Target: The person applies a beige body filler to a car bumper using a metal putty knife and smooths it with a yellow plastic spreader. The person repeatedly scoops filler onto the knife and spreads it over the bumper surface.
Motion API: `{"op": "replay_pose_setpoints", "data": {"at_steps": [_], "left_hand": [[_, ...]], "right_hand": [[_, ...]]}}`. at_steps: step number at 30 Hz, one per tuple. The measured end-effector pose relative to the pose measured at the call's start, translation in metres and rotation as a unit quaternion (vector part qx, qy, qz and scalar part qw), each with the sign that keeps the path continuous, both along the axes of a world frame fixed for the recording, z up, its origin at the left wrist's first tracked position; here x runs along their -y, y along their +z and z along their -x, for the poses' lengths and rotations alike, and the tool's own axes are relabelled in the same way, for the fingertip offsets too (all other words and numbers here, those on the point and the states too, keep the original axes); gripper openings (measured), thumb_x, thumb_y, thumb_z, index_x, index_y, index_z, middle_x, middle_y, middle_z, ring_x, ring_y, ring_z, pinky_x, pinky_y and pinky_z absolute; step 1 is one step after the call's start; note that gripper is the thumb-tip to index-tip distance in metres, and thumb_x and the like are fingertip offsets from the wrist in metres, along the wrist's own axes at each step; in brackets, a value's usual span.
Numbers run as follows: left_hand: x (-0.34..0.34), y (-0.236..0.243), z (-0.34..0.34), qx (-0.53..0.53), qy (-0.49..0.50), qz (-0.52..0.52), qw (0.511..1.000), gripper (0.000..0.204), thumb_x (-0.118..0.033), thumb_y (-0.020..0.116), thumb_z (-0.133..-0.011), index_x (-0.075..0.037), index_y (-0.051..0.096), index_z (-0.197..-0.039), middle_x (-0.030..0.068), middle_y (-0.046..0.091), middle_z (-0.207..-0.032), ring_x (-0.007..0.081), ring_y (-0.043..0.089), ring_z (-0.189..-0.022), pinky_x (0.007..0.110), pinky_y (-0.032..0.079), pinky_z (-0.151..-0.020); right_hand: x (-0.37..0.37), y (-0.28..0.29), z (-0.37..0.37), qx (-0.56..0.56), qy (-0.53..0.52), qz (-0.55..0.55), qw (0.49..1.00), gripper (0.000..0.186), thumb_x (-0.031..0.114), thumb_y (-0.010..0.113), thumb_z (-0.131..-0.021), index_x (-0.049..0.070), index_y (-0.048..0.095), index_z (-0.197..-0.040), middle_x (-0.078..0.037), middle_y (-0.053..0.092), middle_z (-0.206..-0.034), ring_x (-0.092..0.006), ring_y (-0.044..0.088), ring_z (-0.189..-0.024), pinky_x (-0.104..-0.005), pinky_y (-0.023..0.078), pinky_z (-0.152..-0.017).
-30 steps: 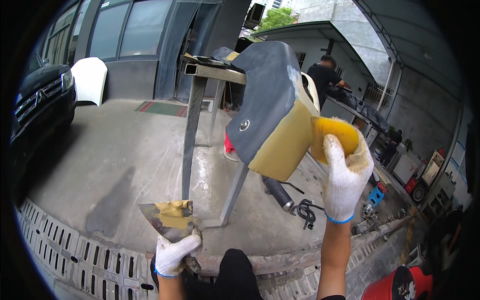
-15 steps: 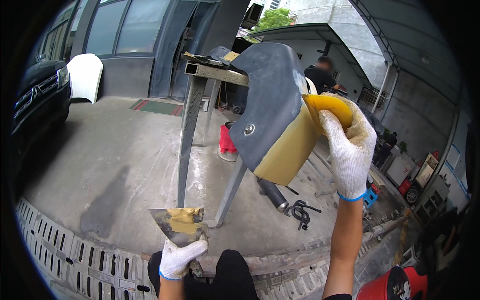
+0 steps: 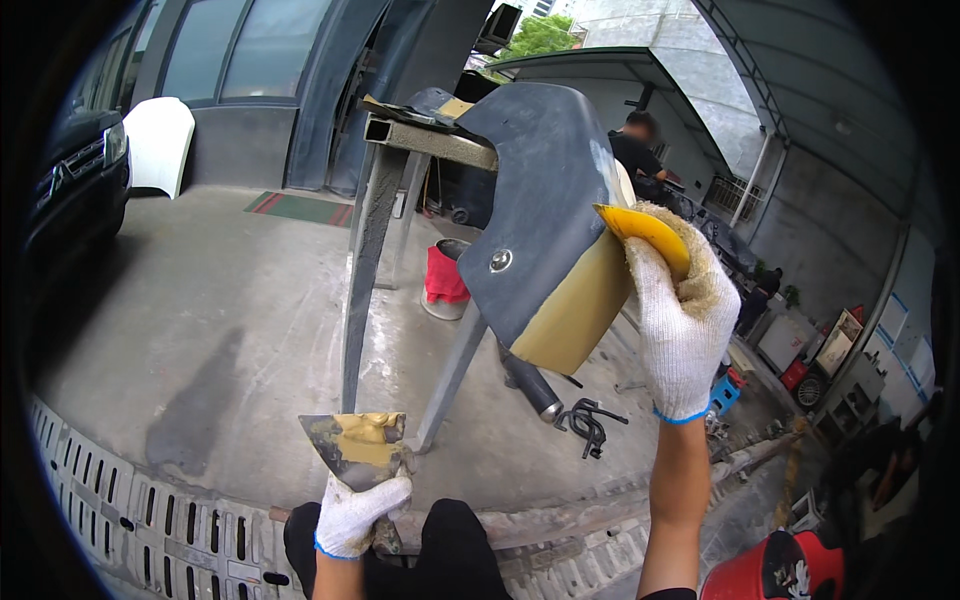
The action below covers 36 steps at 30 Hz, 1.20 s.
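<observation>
My right hand (image 3: 682,325), in a white knit glove stained tan at the fingers, pinches a curved yellow plastic spreader (image 3: 648,232). The spreader's edge is against or close to the right side of a dark grey car bumper (image 3: 540,150); contact is hard to tell. Smooth tan filler (image 3: 570,318) coats the bumper's lower right part, and a round silver fitting (image 3: 500,261) sits in the grey area. Low at the left, my gloved left hand (image 3: 350,518) grips a putty knife (image 3: 335,465), its wide blade tilted up and carrying a lump of tan putty (image 3: 370,438).
A metal stand (image 3: 372,260) holds up the bumper. Below lie a dark cylinder (image 3: 530,383) and black clamps (image 3: 590,425). A bucket with a red cloth (image 3: 445,278) stands behind. A dark car (image 3: 75,190) is at left, a person (image 3: 637,155) farther back, a red bucket (image 3: 775,570) at lower right.
My right hand and the yellow spreader have shifted slightly left and down along the bumper's side, and the spreader is tilted flatter. The left hand holds the putty knife nearly still.
</observation>
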<state>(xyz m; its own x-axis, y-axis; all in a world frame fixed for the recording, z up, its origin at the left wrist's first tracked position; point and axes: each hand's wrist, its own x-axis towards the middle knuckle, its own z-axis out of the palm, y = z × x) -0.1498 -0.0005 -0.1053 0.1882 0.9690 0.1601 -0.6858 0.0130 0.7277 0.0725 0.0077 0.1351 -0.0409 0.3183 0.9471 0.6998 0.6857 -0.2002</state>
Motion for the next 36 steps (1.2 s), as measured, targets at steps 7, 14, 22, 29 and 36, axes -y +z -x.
{"op": "replay_pose_setpoints", "data": {"at_steps": [7, 14, 22, 29, 36], "left_hand": [[-0.004, -0.007, -0.004, -0.005, -0.003, -0.016, 1.000, 0.033, -0.006, 0.073, -0.076, 0.005, 0.059, -0.103, 0.0102, 0.061, -0.082, 0.0146, 0.051, -0.054, 0.026, 0.039, -0.047], [0.001, -0.019, -0.001, 0.009, 0.012, 0.020, 1.000, 0.033, -0.001, 0.074, -0.074, 0.003, 0.060, -0.104, 0.0076, 0.063, -0.080, 0.0140, 0.056, -0.057, 0.025, 0.043, -0.050], [0.022, -0.017, 0.012, 0.026, 0.025, 0.018, 0.999, 0.035, 0.002, 0.075, -0.073, 0.003, 0.060, -0.104, 0.0072, 0.064, -0.079, 0.0146, 0.058, -0.059, 0.026, 0.045, -0.052], [0.043, -0.033, 0.006, -0.055, -0.132, -0.065, 0.988, 0.045, 0.004, 0.075, -0.066, 0.008, 0.058, -0.107, 0.0109, 0.062, -0.076, 0.0155, 0.057, -0.056, 0.025, 0.042, -0.048], [0.057, -0.027, -0.060, -0.247, -0.415, -0.117, 0.868, 0.029, 0.002, 0.064, -0.080, -0.001, 0.054, -0.107, 0.0006, 0.052, -0.073, 0.0072, 0.047, -0.052, 0.020, 0.035, -0.045]], "right_hand": [[0.002, -0.030, 0.015, 0.013, -0.023, -0.067, 0.997, 0.023, -0.005, 0.069, -0.081, -0.004, 0.067, -0.104, -0.014, 0.068, -0.096, -0.0220, 0.067, -0.086, -0.0305, 0.052, -0.079], [0.018, -0.062, 0.034, 0.082, -0.047, -0.067, 0.993, 0.031, -0.010, 0.070, -0.072, -0.002, 0.067, -0.102, -0.017, 0.068, -0.099, -0.0345, 0.066, -0.093, -0.0386, 0.052, -0.084], [0.027, -0.126, 0.054, 0.160, 0.007, 0.001, 0.987, 0.038, -0.007, 0.072, -0.066, -0.001, 0.067, -0.103, -0.016, 0.067, -0.102, -0.0356, 0.065, -0.094, -0.0423, 0.052, -0.085], [0.119, -0.168, 0.025, -0.205, 0.142, 0.131, 0.960, 0.026, -0.006, 0.067, -0.083, -0.004, 0.065, -0.109, -0.015, 0.066, -0.110, -0.0213, 0.063, -0.103, -0.0307, 0.050, -0.089], [0.181, -0.219, -0.020, -0.532, 0.150, 0.119, 0.825, 0.031, 0.003, 0.061, -0.092, -0.006, 0.057, -0.122, -0.012, 0.065, -0.113, -0.0162, 0.063, -0.103, -0.0306, 0.050, -0.092]]}}
